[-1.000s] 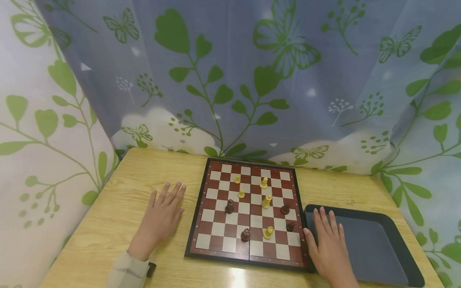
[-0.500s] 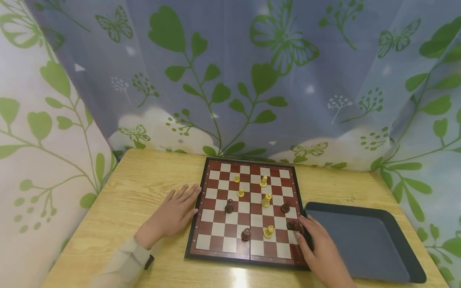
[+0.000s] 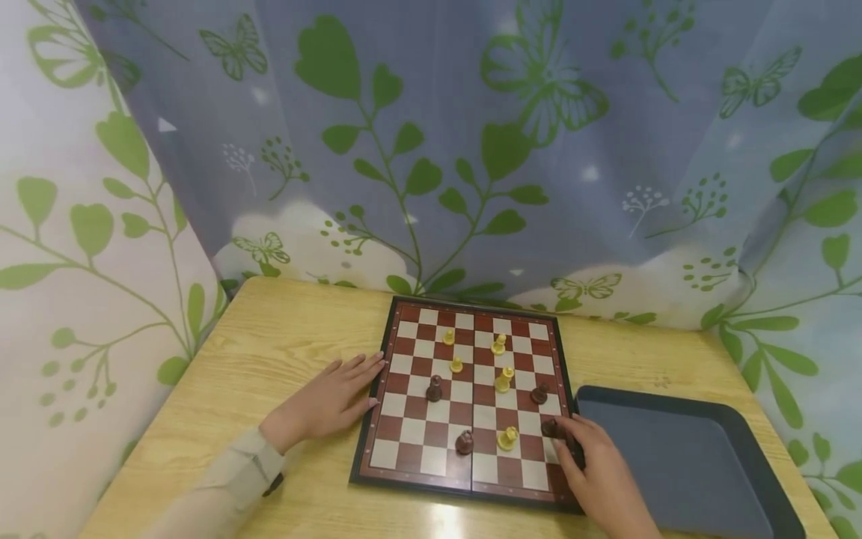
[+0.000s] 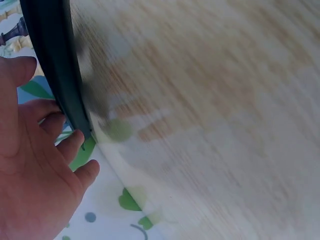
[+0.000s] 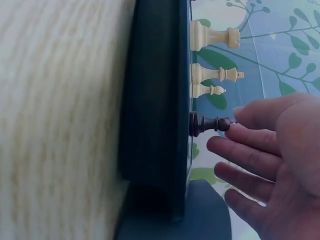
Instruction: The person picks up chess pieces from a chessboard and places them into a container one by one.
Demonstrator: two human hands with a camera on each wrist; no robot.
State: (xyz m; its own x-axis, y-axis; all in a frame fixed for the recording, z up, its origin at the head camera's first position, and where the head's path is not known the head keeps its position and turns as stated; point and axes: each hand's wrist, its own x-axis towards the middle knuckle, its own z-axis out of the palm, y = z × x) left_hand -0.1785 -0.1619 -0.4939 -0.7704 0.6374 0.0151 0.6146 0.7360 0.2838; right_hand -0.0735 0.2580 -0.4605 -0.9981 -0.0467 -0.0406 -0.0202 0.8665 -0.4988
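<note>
A chessboard [image 3: 414,429] with red and white squares lies on the table, bearing several yellow and dark brown pieces. At its right side my right hand [image 3: 602,475] has thumb and forefinger at the rounded head of a dark brown chess piece [image 5: 205,124], pinching its top. The piece stands upright on the board, and the other fingers reach out below it in the right wrist view. My left hand [image 3: 323,404] rests on the table's left part, fingertips right at the board's left edge. It holds nothing, and its fingers [image 4: 70,145] are loosely extended.
A dark tray [image 3: 754,457] sits right of the board, partly behind my right hand. Near that hand stands another dark piece [image 3: 539,393]; a yellow piece [image 3: 508,438] is to its left. A patterned curtain [image 3: 431,224] hangs behind the wooden table [image 3: 296,322].
My right hand has moved left from the tray's edge onto the dark piece, thumb and forefinger closing at it. My left hand has slid right to the board's left edge.
</note>
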